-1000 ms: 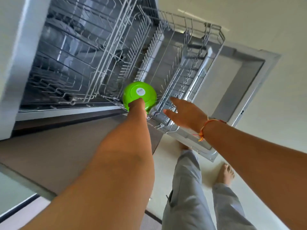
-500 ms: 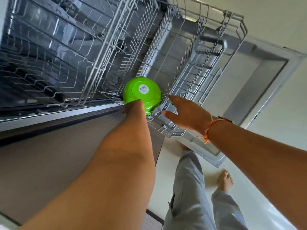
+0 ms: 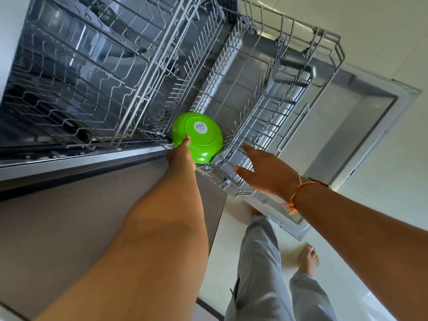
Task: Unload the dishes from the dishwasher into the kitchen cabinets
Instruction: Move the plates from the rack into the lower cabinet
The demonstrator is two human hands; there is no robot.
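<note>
So the green bowl is sitting pretty much dead centre of the frame, at the near corner of the pulled-out lower rack, just right of the upper rack that fills the upper left. It's flipped so its base faces up toward the camera, with a white barcode sticker on it, and the open side points down and away into the rack. It's round, so there's no real long axis to speak of. The left hand comes up from the lower left and grips the bowl by its near rim: one digit lies on the underside and the rest are tucked behind the bowl, so I can't tell how they sit. I also can't tell if the bowl is resting on the wires or lifted off them. The right hand, with an orange thread bracelet on the wrist, is right of centre with fingers straight and spread apart, holding nothing, over the rack's front edge; whether it's touching is unclear. The dishwasher door lies open at the right.
</note>
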